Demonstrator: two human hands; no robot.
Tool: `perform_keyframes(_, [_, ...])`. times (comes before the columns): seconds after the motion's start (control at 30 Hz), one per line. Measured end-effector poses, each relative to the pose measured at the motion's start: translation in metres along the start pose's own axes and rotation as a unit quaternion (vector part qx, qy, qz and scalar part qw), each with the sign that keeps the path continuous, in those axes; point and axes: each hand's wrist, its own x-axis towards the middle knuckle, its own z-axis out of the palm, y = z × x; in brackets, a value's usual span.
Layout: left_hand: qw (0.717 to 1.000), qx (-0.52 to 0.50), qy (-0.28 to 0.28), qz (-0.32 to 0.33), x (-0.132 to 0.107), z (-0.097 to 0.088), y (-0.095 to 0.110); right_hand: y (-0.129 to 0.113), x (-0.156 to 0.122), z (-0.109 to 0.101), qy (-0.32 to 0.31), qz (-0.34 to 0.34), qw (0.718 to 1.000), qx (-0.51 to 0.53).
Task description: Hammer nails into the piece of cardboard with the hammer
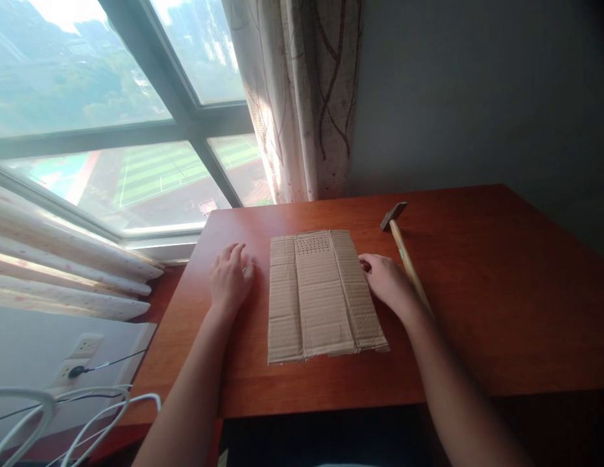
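A flat piece of corrugated cardboard (321, 295) lies on the reddish wooden table (477, 285), with a patch of small holes near its far edge. My left hand (230, 280) rests palm down on the table just left of the cardboard, fingers stretched out; a few small thin metal pieces, perhaps nails (244, 268), lie by its fingers. My right hand (388, 280) rests at the cardboard's right edge, fingers loosely curled, touching the edge. A hammer (403, 250) with a wooden handle and dark head lies on the table just right of my right hand.
A grey wall stands behind the table, and a patterned curtain (306, 97) hangs at the back corner. A large window (111, 117) is on the left. Below left are a wall socket (82, 353) with a plug and white wire loops (87, 415).
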Motion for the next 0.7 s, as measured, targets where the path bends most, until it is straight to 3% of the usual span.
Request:
perform_keyframes(0.17, [1.0, 0.004, 0.006, -0.008, -0.024, -0.023, -0.014, -0.002, -0.001, 0.0, 0.006, -0.003, 1.0, -0.011])
perform_keyframes(0.3, [0.998, 0.016, -0.031, 0.044, -0.04, -0.036, -0.021, -0.002, 0.0, -0.001, 0.004, -0.003, 1.0, -0.018])
perform_keyframes(0.43, [0.994, 0.031, -0.06, 0.086, -0.043, -0.034, -0.024, -0.002, 0.0, -0.001, 0.0, 0.001, 1.0, -0.011])
perform_keyframes(0.7, [0.992, 0.053, -0.076, 0.081, -0.031, -0.028, -0.008, -0.001, 0.001, 0.0, 0.002, 0.004, 1.0, 0.001])
